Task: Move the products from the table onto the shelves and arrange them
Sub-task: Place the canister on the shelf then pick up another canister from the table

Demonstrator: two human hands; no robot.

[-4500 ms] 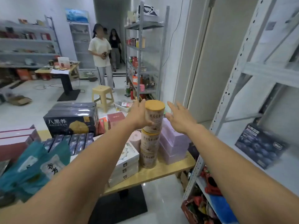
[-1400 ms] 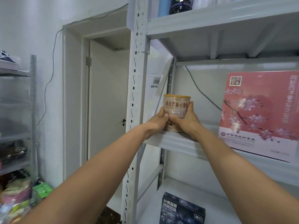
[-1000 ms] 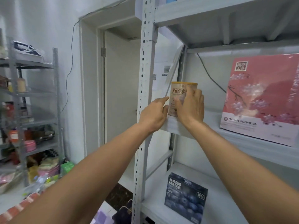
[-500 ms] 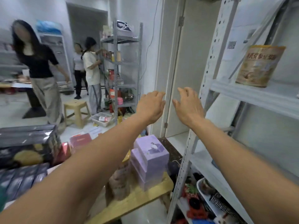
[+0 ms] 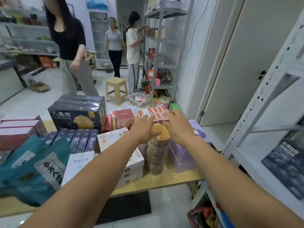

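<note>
Reaching out over the table with left hand and right hand, both empty, fingers straight and slightly spread, gripping nothing. Turned back here after setting one can on the rack a second ago and letting go; that can now out of view, so one product delivered and plenty more to fetch. Hovering either side of the gold lid of the top can, left palm just beside its left edge, right palm just beside its right, contact impossible to judge. Standing upright on a second can near the table's front right edge, between white boxes and purple boxes. Beyond the fingertips, a row of red boxes. Further right, the grey rack. Further back, three people by other shelving.
</note>
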